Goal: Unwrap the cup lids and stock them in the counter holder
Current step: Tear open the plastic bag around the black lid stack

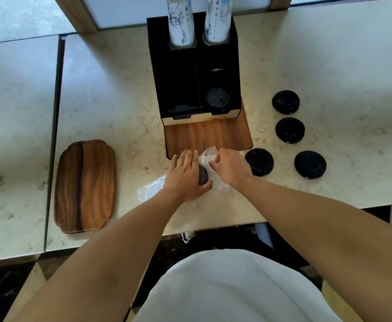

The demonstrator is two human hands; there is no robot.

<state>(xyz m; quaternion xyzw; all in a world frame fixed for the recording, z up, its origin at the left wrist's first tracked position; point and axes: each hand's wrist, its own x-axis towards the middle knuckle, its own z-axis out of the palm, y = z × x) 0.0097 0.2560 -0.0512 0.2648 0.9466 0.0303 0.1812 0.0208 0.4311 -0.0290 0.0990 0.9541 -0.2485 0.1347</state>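
A black cup lid (203, 175) lies in clear plastic wrap (207, 155) on the counter, just in front of the holder's wooden base. My left hand (186, 175) presses flat over the lid and hides most of it. My right hand (231, 167) pinches the wrap at the lid's right side. The black counter holder (178, 73) stands beyond, with one black lid (217, 99) in its front right compartment. Several more black lids lie loose to the right, the nearest (259, 162) beside my right wrist.
Two stacks of paper cups (182, 22) stand in the holder's rear slots. A wooden tray (85, 185) lies at the left. Another piece of clear wrap (149, 190) lies under my left wrist. The counter's front edge (213, 226) runs close to my body.
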